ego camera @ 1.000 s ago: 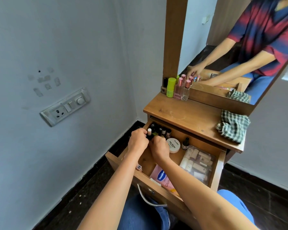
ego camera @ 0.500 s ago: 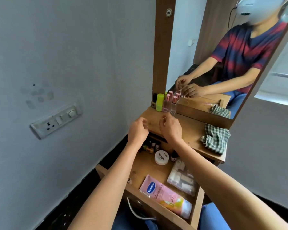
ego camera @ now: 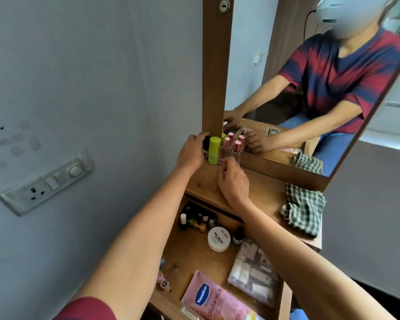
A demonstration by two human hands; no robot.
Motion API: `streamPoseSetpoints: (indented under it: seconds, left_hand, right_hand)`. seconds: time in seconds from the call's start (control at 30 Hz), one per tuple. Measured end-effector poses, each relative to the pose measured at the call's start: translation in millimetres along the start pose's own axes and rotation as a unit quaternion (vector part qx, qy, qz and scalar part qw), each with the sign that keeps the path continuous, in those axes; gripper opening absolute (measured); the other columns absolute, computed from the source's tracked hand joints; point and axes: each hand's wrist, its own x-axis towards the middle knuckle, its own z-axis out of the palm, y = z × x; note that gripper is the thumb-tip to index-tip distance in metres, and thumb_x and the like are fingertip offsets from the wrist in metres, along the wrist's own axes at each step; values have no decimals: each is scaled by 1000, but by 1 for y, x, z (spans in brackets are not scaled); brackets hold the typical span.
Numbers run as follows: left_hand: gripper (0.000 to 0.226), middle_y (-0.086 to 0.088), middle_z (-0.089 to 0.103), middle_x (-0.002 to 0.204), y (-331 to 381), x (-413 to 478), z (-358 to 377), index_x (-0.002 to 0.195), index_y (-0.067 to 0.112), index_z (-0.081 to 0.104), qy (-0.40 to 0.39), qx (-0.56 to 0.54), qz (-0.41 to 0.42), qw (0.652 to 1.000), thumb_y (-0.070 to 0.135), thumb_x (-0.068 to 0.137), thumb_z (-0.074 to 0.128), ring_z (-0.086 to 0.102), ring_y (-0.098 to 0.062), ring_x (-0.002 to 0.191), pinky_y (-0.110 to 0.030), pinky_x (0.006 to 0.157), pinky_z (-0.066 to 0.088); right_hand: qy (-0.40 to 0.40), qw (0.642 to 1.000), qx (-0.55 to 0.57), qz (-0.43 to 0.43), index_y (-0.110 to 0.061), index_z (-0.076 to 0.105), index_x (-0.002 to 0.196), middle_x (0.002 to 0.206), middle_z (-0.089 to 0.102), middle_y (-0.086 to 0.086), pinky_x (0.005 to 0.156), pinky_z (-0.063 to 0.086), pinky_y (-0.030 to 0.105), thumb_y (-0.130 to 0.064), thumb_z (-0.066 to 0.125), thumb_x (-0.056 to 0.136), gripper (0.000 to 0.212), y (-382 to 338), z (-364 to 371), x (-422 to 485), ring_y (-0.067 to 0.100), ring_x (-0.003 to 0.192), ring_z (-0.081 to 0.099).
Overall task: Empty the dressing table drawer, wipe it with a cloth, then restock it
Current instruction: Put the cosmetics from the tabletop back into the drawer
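At the near edge of the open wooden drawer (ego camera: 187, 255), a flat pink Vaseline sachet (ego camera: 214, 299): soft, light, probably slick, best lifted by one edge. Along the drawer's right side, a clear plastic pouch of small pale tubes (ego camera: 254, 271): floppy, likely to sag, best scooped from beneath. Towards the drawer's back, a round white screw-lid tub (ego camera: 218, 239), rigid and easy to grip round the rim, and a huddle of tiny dark nail-polish bottles (ego camera: 199, 221): glass by the look, light, breakable, prone to toppling, best pinched by the cap.

Above the drawer, on the wooden bench (ego camera: 259, 188), a crumpled green checked cloth (ego camera: 303, 209), untouched.

Beyond the drawer, at the foot of the brown mirror post (ego camera: 215, 77): right hand (ego camera: 233, 181) with fingers curled together beside the pink-capped clear bottles (ego camera: 231, 146); left hand (ego camera: 191, 153) cupped beside the lime-green cylinder bottle (ego camera: 214, 150). Cannot tell whether either pinches anything, fingertips being hidden.

Against half a second ago: both hands further from the drawer, gone from mid-bench to the standing row; drawer contents as before.
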Motion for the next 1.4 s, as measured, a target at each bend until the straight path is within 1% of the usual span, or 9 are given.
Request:
streamPoseSetpoints:
  seconds: [0.17, 0.27, 0.4, 0.53, 0.63, 0.73, 0.93, 1.1, 1.4]
  left_hand:
    - [47, -13, 47, 134, -11, 17, 15, 140, 24, 42, -20, 29, 8, 999, 7, 97, 41, 49, -30, 123, -40, 101, 44]
    - [45, -13, 50, 132, -17, 21, 20, 135, 23, 44, -21, 16, 10, 1000, 4, 94, 46, 50, -29, 120, -39, 98, 45]
    - [37, -11, 57, 118, -21, 24, 24, 118, 15, 45, 4, -11, 17, 1000, -2, 87, 55, 56, -25, 104, -31, 84, 48]
    - [17, -11, 60, 104, -24, 21, 26, 108, 13, 45, 24, -8, 3, 1000, 3, 94, 43, 59, -23, 88, -33, 75, 49]
    - [13, -13, 62, 102, -27, 17, 27, 106, 11, 49, 32, -22, -18, 999, 6, 96, 44, 61, -24, 87, -37, 79, 53]
    - [14, -14, 63, 103, -30, 14, 25, 107, 10, 52, 42, -44, -36, 998, 5, 95, 47, 62, -24, 88, -38, 79, 54]
    - [24, -16, 60, 106, -33, 7, 18, 117, 7, 46, 38, -94, -65, 993, -1, 94, 46, 59, -19, 87, -29, 75, 48]
    - [31, -16, 56, 109, -33, -2, 12, 124, 7, 39, 37, -108, -78, 990, 0, 95, 46, 52, -16, 90, -26, 76, 39]
    - [30, -15, 57, 115, -28, -13, 10, 123, 10, 40, 31, -101, -69, 992, 3, 95, 49, 59, -23, 103, -23, 80, 43]
  right_hand:
    - [16, 1000, -2, -3, -14, 51, 106, 101, 64, 6, 60, 35, 28, -20, 48, 95, 13, 4, 3, 4, 26, 83, 62]
    - [33, 999, -4, -18, -14, 51, 106, 101, 63, 4, 59, 36, 27, -21, 50, 95, 13, 4, 5, 4, 23, 81, 62]
    - [77, 997, 27, 4, -14, 50, 115, 109, 59, 3, 62, 37, 26, -20, 55, 91, 25, 6, 4, 5, 20, 88, 60]
    - [121, 988, 49, 83, -15, 43, 124, 122, 48, 4, 75, 42, 27, -21, 62, 88, 41, 12, 0, 11, 19, 107, 52]
    - [97, 982, 70, 146, -16, 40, 129, 130, 44, 5, 89, 45, 33, -21, 65, 86, 50, 17, 2, 19, 21, 117, 48]
    - [61, 981, 81, 168, -16, 42, 127, 130, 46, 5, 95, 44, 37, -20, 67, 85, 49, 19, 4, 24, 22, 119, 47]
    - [48, 976, 107, 185, -16, 43, 120, 124, 51, 5, 92, 45, 38, -20, 69, 84, 44, 18, 4, 29, 23, 115, 49]
    - [54, 970, 83, 222, -17, 43, 119, 124, 52, 5, 87, 45, 39, -25, 71, 84, 46, 12, 4, 31, 25, 114, 49]
    - [68, 960, 79, 260, -13, 43, 119, 123, 53, 8, 86, 46, 40, -25, 70, 85, 45, 9, 6, 34, 27, 112, 52]
